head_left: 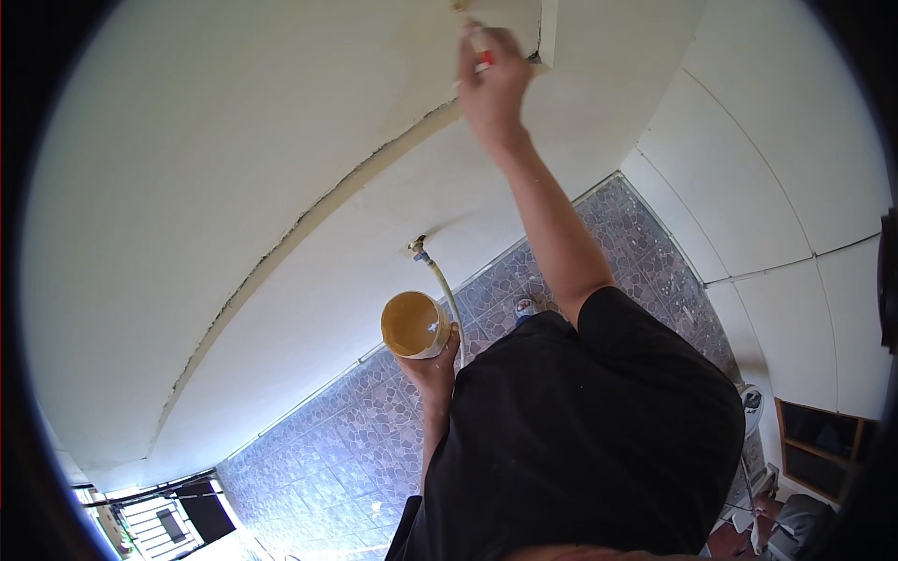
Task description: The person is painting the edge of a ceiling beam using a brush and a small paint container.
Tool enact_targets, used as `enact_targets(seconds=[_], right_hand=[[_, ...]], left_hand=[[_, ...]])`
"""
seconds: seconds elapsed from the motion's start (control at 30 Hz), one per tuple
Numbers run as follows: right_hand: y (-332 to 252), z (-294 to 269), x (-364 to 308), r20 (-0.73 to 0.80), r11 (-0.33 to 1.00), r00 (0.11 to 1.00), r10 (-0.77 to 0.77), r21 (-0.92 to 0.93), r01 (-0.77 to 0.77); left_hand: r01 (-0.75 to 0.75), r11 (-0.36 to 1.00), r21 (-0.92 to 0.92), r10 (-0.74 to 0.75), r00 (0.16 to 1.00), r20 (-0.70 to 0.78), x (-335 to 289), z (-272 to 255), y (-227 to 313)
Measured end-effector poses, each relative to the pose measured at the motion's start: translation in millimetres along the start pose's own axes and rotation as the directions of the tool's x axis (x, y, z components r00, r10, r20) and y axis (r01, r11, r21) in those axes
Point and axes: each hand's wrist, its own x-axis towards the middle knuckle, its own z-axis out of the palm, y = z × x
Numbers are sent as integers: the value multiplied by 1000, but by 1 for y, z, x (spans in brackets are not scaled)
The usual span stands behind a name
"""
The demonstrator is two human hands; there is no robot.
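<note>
Left hand (433, 372) curled round a tub (442, 333), yellowish inside; right hand (493, 89) round a brush (484, 58)

Yellowish tub (439, 345) in L hand (432, 374), brush (484, 58) in R hand (496, 89)

A: Where do we have the tub (438, 345)?
B: In our left hand (433, 376), above the tiled floor (374, 411) near its wall-side edge, left of the hose (438, 273).
A: And the hose?
B: We see it hang from the tap (418, 247), on the wall (234, 168) below the ledge (337, 202).
A: Our right hand (493, 79)?
B: Before the wall, near the ledge's end, with the brush (480, 42) in it.
</note>
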Motion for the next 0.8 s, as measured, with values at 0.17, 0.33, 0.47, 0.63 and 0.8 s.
enact_targets(seconds=[0.17, 0.33, 0.47, 0.63, 0.8], right_hand=[[-60, 24, -44, 317, 938, 944, 91, 292, -188], [-25, 13, -27, 260, 732, 890, 373, 508, -455], [15, -8, -12, -37, 877, 932, 361, 352, -326], [-26, 8, -49, 159, 997, 987, 18, 66, -28], [-107, 19, -132, 353, 920, 935, 25, 358, -160]], left_hand=[[151, 988, -35, -148, 986, 75, 0, -6, -5], [115, 993, -8, -114, 990, 82, -2, -7, -1], [117, 992, -56, -116, 993, 27, -8, -12, -7], [-1, 1000, -7, 1, 997, -71, -10, -17, 1], [37, 998, -54, -42, 995, -88, -12, -30, -10]])
